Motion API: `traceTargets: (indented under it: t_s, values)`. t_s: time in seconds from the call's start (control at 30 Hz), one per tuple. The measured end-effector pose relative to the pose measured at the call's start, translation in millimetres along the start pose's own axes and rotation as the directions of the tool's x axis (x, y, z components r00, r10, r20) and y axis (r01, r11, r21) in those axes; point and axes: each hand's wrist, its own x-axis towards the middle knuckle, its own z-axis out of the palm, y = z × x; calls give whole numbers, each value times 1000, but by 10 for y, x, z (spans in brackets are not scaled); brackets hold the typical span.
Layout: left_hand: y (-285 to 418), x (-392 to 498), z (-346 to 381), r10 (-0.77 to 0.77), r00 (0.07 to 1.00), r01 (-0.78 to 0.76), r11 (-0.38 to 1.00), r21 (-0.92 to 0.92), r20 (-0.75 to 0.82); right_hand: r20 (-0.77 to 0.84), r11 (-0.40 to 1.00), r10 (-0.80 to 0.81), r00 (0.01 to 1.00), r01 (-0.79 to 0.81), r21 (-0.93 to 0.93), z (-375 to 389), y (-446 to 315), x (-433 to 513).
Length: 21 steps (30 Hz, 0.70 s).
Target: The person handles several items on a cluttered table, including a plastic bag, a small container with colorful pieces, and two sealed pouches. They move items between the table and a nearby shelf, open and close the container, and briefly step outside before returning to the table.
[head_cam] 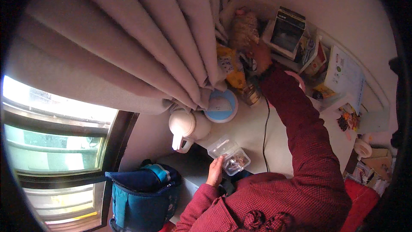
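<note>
My left hand (215, 171) grips the edge of a small clear plastic box (237, 162) near the table's front edge. The box's hinged lid (223, 146) is raised, and small things lie inside it, too small to tell apart. My right hand (260, 56) reaches far over the table, beside a tan textured bundle (244, 29) and some dark and shiny items. Its fingers are in shadow, so whether they hold anything cannot be told. Close to that hand stand a yellow packet (230, 67) and a jar (251, 95).
A white electric kettle (182, 125) and a round blue-and-white container (221, 105) stand by the curtain (154, 38). A black cable (266, 132) crosses the white table (244, 125). Boxes, including a black one (287, 27), line the wall. A blue bag (145, 196) sits below the window.
</note>
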Motion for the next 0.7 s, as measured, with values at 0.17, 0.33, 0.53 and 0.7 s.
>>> traceTargets:
  t_s: [0.17,0.33,0.53,0.7]
  values:
    - [-1,19,-16,5,1000,-5,1000,3,-30,-32,962,-240,970,242,126,-288,-212,-1142]
    - [64,-7,13,-16,999,16,1000,-10,-30,135,996,35,990,-24,-81,-793,-555,-2136]
    - [113,40,50,86,996,-86,996,14,24,501,703,-172,848,462,-541,-953,-990,-2484]
    - [46,102,2,96,995,-96,995,30,14,678,548,17,735,560,-621,-647,-1237,-2602]
